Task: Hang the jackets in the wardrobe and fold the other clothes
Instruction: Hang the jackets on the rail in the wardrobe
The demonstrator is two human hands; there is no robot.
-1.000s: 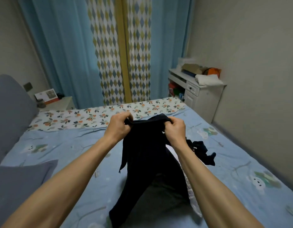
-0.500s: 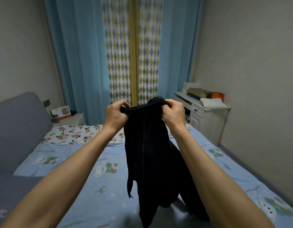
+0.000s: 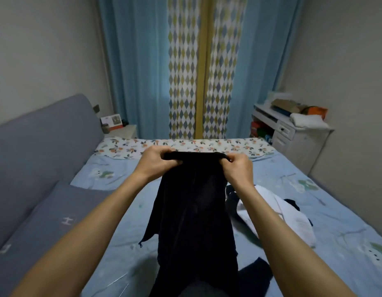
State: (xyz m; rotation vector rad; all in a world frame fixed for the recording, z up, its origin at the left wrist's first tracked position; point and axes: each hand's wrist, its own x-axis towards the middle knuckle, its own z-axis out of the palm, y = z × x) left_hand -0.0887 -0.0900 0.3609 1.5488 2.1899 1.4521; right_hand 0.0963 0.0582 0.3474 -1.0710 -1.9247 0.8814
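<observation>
Hands first: our left hand (image 3: 156, 160) and right hand (image 3: 239, 168) each grip the top edge of one dark garment (image 3: 194, 211), hanging above the bed (image 3: 113, 211). We count one white garment (image 3: 290, 217) lying beside it.

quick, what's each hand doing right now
Left hand: closed, gripping the black garment's top edge.
Right hand: closed, gripping the same edge.

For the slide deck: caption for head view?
Both hands, left and right, hold a dark garment above the bed.
</observation>
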